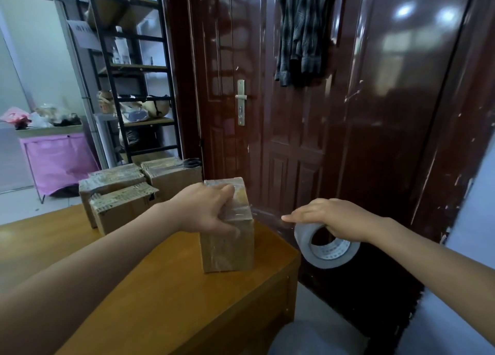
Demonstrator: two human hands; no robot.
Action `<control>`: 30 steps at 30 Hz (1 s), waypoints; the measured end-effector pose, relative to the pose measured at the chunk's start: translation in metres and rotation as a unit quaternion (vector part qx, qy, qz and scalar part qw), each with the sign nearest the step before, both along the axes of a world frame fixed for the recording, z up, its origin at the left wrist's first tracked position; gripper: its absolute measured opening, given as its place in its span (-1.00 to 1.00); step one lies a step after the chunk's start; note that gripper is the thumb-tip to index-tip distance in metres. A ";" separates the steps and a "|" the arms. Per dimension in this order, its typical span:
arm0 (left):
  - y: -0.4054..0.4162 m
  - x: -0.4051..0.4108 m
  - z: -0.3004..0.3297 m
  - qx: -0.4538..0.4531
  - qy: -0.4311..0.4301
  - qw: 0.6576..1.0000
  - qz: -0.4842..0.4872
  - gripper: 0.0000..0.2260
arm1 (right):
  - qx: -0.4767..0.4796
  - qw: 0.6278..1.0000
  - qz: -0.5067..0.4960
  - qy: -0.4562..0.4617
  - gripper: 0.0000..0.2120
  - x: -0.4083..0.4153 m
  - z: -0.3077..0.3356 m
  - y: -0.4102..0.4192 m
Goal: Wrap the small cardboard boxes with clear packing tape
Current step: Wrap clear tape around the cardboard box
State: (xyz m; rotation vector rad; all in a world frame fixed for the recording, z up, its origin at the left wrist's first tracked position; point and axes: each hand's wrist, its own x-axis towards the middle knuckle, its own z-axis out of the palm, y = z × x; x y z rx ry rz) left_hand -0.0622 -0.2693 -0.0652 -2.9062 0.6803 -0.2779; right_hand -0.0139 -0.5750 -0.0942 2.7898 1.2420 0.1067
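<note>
The cardboard box [227, 231] stands upright, long axis vertical, near the wooden table's [160, 287] right edge. Our left hand [206, 210] grips its upper left corner. Our right hand [334, 218] holds the tape roll [325, 247] off-table, fingers through its core. Four more boxes [120, 194] sit behind.

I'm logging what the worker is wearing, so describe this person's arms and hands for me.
Both forearms are bare up to the frame's edge, with no sleeves in view. The left hand and right hand wear no gloves, and no rings, watch or wristband show.
</note>
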 end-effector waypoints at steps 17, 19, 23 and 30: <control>0.014 0.000 -0.029 -0.198 -0.106 0.974 0.032 -0.05 | 0.035 0.998 0.027 -0.036 0.00 -0.008 0.051 0.031; 0.023 -0.006 -0.047 -0.288 -0.119 0.950 0.035 -0.08 | 0.014 0.998 0.050 -0.046 0.00 -0.009 0.048 0.048; 0.034 -0.018 -0.073 -0.409 -0.118 0.904 0.047 -0.09 | -0.020 0.993 0.092 -0.072 0.02 -0.007 0.036 0.075; 0.037 -0.027 -0.085 -0.471 -0.112 0.873 0.055 -0.08 | -0.108 0.984 0.100 -0.098 0.00 -0.019 0.040 0.096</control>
